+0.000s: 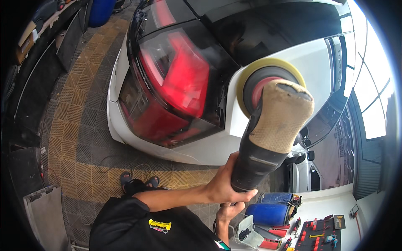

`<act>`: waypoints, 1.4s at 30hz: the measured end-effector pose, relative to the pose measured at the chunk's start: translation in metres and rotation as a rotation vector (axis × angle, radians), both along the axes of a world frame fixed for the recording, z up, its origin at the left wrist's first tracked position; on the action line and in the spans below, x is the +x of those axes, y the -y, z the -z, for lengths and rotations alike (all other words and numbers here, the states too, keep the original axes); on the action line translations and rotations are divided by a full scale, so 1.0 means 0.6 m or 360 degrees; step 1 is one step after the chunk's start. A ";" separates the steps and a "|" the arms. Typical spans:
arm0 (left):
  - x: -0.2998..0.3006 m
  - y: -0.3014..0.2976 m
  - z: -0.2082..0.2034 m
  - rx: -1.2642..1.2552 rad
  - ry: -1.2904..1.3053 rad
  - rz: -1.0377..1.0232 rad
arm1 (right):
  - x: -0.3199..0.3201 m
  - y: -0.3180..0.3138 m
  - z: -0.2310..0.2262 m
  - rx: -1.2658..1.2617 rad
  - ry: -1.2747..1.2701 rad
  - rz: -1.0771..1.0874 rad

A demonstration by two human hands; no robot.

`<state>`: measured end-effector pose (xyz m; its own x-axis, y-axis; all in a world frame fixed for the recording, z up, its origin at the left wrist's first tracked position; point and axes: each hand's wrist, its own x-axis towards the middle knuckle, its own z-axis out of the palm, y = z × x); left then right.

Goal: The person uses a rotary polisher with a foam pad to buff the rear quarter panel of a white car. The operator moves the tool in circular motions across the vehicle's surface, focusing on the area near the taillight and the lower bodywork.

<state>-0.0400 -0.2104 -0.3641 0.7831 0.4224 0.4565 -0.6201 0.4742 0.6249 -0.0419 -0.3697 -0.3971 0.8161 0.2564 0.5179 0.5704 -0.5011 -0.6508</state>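
My left hand [224, 183] wraps around the black barrel of a polisher [259, 167], with its thumb laid across the underside. Just below it, my right hand [229, 212] is closed around the tool's rear end, partly hidden. The polisher has a worn beige grip cover over its head. Its round yellow pad [242, 83] with a dark backing plate lies at the white rear corner panel [312, 62] of a car; firm contact cannot be made out. Left of the pad are the red tail light [184, 75] and dark glass.
A cable [111, 161] lies on the yellow and grey floor tiles [67, 138]. Blue drums [268, 214], a light-coloured chair [247, 230] and a tool board [320, 234] stand at lower right. A cluttered dark bench [50, 16] lines the left side.
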 end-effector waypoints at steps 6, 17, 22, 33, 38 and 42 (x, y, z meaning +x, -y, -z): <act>-0.025 0.045 0.053 0.0016 -0.0144 0.0163 | -0.014 0.029 -0.035 -0.0187 -0.0247 -0.0312; -0.006 0.127 0.081 0.0307 -0.0257 0.0155 | 0.009 0.094 0.022 -0.0086 -0.0099 -0.0205; 0.023 0.124 0.074 0.0439 -0.0411 0.0025 | 0.029 0.115 0.055 0.0218 -0.0606 -0.0260; -0.017 0.085 0.103 0.0421 -0.0389 0.0104 | 0.000 0.059 0.077 0.0180 -0.0350 -0.0299; -0.034 0.049 0.132 0.0378 -0.0285 0.0361 | -0.029 0.039 0.092 -0.0040 -0.0217 -0.0192; -0.040 0.030 0.130 0.0282 -0.0178 0.0573 | -0.024 0.046 0.102 -0.0283 0.0062 -0.0134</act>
<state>-0.0640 -0.2286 -0.4424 0.9153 0.0353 0.4012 -0.3581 0.5274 0.7705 -0.0562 -0.3973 -0.4581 0.7681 0.4134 0.4890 0.6382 -0.5555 -0.5330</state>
